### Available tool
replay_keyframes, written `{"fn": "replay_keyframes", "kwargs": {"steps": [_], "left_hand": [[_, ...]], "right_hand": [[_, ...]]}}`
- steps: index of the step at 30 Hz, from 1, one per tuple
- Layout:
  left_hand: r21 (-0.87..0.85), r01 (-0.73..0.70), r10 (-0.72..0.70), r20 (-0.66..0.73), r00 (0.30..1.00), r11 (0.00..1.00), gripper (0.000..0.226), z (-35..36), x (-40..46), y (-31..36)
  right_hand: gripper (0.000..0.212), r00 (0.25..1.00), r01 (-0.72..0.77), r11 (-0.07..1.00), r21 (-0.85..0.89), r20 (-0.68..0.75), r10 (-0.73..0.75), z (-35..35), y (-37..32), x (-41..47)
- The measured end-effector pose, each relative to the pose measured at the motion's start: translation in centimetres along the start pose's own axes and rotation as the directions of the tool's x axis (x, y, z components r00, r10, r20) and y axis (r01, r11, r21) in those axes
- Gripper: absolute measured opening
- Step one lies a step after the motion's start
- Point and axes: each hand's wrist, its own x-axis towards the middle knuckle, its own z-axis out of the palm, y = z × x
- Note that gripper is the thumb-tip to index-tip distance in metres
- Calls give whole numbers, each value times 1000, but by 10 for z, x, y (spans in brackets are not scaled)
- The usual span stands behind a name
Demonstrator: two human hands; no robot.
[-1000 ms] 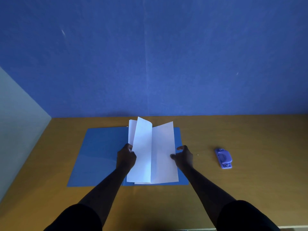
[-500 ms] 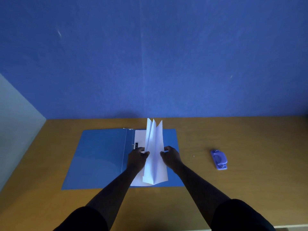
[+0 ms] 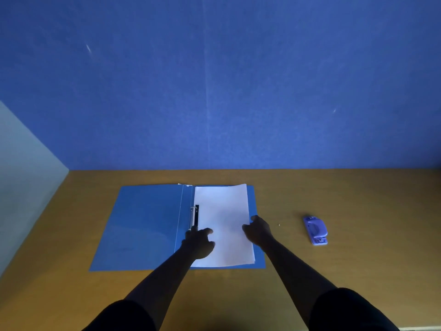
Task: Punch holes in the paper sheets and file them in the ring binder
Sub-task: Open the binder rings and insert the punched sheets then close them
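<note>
A blue ring binder [image 3: 143, 225] lies open on the wooden desk, its ring mechanism [image 3: 194, 217] showing at the spine. White paper sheets [image 3: 223, 220] lie flat on the binder's right half. My left hand [image 3: 199, 242] rests on the lower left part of the sheets near the rings, fingers loosely curled. My right hand [image 3: 259, 231] touches the sheets' right edge, fingers loosely bent. A small purple hole punch [image 3: 315, 230] sits on the desk to the right, apart from both hands.
The wooden desk [image 3: 358, 271] runs back to a blue wall [image 3: 214, 91]. A pale side panel [image 3: 21, 187] bounds the desk on the left. A tiny speck [image 3: 279, 225] lies between binder and punch.
The sheets stood up folded between both hands; now they lie flat on the binder's right half. Both hands have come down onto the paper.
</note>
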Motion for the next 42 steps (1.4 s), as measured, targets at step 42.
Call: {"fn": "replay_keyframes", "kwargs": {"steps": [42], "left_hand": [[-983, 181, -845, 73, 530, 28, 44, 11, -43, -144]], "right_hand": [[62, 856, 508, 352, -786, 414, -310, 93, -29, -5]]}}
